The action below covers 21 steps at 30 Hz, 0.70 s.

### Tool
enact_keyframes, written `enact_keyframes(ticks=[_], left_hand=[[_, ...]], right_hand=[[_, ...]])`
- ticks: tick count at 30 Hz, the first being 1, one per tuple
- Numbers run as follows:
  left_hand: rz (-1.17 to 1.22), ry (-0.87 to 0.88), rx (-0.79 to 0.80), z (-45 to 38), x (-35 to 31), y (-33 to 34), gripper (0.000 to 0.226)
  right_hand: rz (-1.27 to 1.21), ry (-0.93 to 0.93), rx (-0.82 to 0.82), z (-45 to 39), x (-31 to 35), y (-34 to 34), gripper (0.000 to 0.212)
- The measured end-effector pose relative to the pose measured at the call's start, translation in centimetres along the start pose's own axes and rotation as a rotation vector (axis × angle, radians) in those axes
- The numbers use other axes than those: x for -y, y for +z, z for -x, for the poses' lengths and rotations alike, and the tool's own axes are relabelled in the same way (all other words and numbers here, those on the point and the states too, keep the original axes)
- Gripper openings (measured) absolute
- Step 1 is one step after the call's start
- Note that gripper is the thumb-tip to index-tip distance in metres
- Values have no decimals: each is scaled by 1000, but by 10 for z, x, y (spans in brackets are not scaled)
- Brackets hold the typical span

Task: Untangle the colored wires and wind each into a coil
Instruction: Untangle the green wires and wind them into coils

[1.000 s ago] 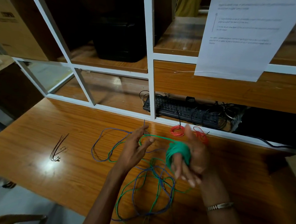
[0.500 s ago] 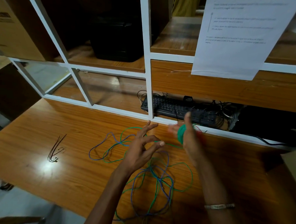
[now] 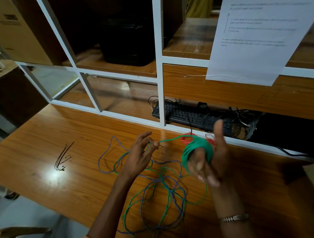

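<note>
Since half a second ago the right hand (image 3: 207,161) has turned its palm back toward the camera and dropped lower, so the green coil (image 3: 197,152) shows broadside again, and the left hand (image 3: 140,154) has drawn the feed strand taut. The right fingers are blurred but look nearly straight, with the coil wrapped round them and the thumb upright beside it; nothing is pinched. The left thumb and forefinger nip the green wire (image 3: 171,139), the other fingers fanned loose. That strand runs straight to the coil.

The wire looks light, thin and springy: it should bend easily but want to uncoil, so holding it close to the coil under slight tension seems wise. The rest of the green wire lies looped on the table (image 3: 45,141), crossing the purple wire (image 3: 105,152) in several places, and a snag there is likely. A red coil (image 3: 186,139) sits just behind the right hand, near the white frame (image 3: 159,83). Black ties (image 3: 62,158) lie well apart to the left, where the table offers room; the near edge is close under the forearms.
</note>
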State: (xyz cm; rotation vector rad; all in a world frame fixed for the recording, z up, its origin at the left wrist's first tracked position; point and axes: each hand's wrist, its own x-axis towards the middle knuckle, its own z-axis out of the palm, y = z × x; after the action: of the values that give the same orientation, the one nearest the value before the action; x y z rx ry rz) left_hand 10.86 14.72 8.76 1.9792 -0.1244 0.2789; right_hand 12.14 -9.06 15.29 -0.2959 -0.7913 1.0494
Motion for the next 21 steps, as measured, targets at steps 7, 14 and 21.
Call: enact_keyframes(ticks=[7,14,21], left_hand=[[15,60,-4,16,-13,7,53],[-62,47,117,23,-41,9,37],[-103,167,69,6,-49,0,34]], right_hand=[[-165,-773,-422,22,31,-3,89],[19,-861,-1074,24,24,-22,86],[482,-80,-1313,-1,0,-24,88]])
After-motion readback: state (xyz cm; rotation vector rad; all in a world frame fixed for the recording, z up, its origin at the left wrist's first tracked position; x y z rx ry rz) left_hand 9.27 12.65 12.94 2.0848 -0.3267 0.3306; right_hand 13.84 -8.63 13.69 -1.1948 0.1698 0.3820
